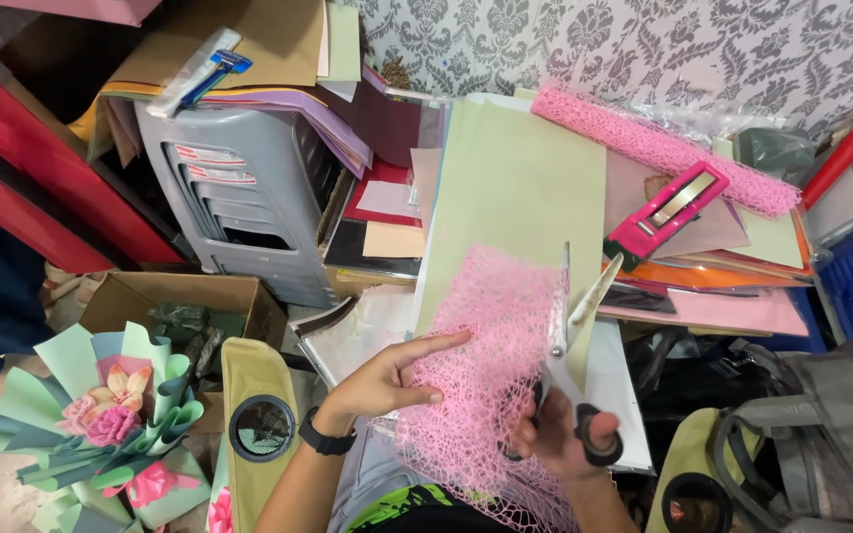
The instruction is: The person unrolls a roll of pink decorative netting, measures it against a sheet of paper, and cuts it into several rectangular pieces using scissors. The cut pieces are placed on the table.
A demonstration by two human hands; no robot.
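Damask-patterned wallpaper (663, 49) backs a crowded work area heaped with coloured paper sheets. A piece of pink mesh (491, 365) is held at the centre, over a pale green sheet (520, 188). The left hand (392, 380) is laid on the mesh at its nine o'clock edge, fingers extended and pinching it flat. The right hand (555, 434) is closed through the handles of the scissors (570, 336), whose blades are spread apart at the mesh's three o'clock edge, pointing to twelve.

The loose netting could be snagged or cut crookedly if it sags between the blades. Little open room is left: a pink roll (663, 148) and pink tape dispenser (663, 212) lie at one o'clock, a grey plastic stool (239, 188) at ten, a paper bouquet (111, 415) at eight.
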